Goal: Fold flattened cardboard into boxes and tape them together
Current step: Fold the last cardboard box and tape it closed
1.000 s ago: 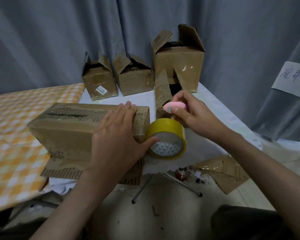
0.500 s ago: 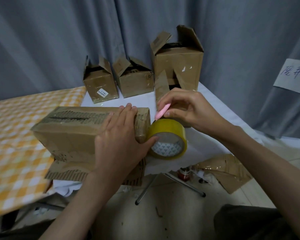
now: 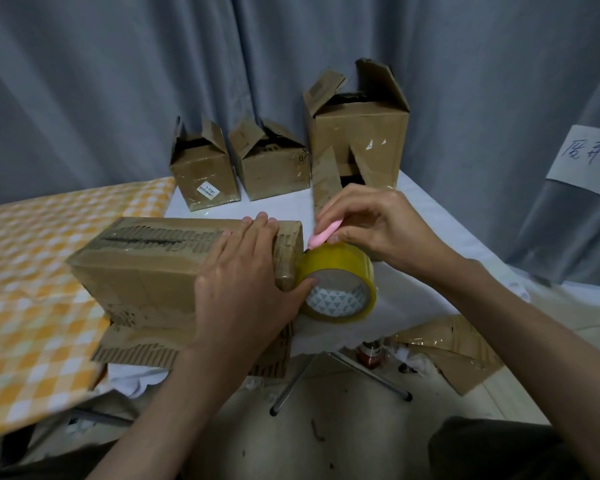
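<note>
The right hand pinches a pink cutter just above the tape roll — its tip at the box's right end, where the left hand lies spread, thumb against the roll — on the bench.

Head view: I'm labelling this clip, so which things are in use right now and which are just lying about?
In use:
left hand pressing the cardboard box
yellow tape roll
right hand holding the pink cutter

Lying about:
three open boxes at the back
checked cloth
cardboard scrap on the floor
handwritten paper sign
</note>
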{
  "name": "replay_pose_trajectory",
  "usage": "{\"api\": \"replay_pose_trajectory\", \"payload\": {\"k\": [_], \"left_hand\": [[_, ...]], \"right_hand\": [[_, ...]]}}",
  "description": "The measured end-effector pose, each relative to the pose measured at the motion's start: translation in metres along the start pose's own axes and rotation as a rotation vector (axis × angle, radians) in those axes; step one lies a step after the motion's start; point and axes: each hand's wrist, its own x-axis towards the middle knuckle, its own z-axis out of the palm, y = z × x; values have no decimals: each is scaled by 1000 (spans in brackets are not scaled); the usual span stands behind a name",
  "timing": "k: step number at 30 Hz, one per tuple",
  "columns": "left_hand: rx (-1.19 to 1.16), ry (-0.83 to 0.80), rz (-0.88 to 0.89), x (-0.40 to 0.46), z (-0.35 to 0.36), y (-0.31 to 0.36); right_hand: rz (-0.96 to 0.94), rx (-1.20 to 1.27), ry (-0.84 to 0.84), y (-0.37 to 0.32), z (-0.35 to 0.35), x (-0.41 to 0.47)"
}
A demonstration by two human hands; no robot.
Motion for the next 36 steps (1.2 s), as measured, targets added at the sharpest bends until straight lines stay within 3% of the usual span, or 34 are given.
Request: {"api": "replay_pose_trajectory", "payload": {"k": [10, 14, 19, 25, 30, 32, 34, 36], "left_hand": [[-4, -24, -3, 0, -2, 1], [-6, -12, 0, 0, -2, 0], [-3, -1, 7, 0, -2, 2], [-4, 5, 6, 0, -4, 3], [8, -13, 8, 0, -4, 3], [14, 7, 12, 1, -4, 3], [22, 24, 16, 0, -3, 3], [20, 38, 20, 0, -2, 3]], "right_hand": [[73, -221, 72, 6, 2, 5], [264, -385, 54, 10, -14, 4], [558, -191, -158, 21, -64, -20], [864, -292, -297, 49, -68, -42], [881, -619, -264, 55, -56, -38], [807, -748, -118, 45, -52, -32], [644, -629, 79, 32, -40, -26], [574, -274, 127, 14, -18, -18]]}}
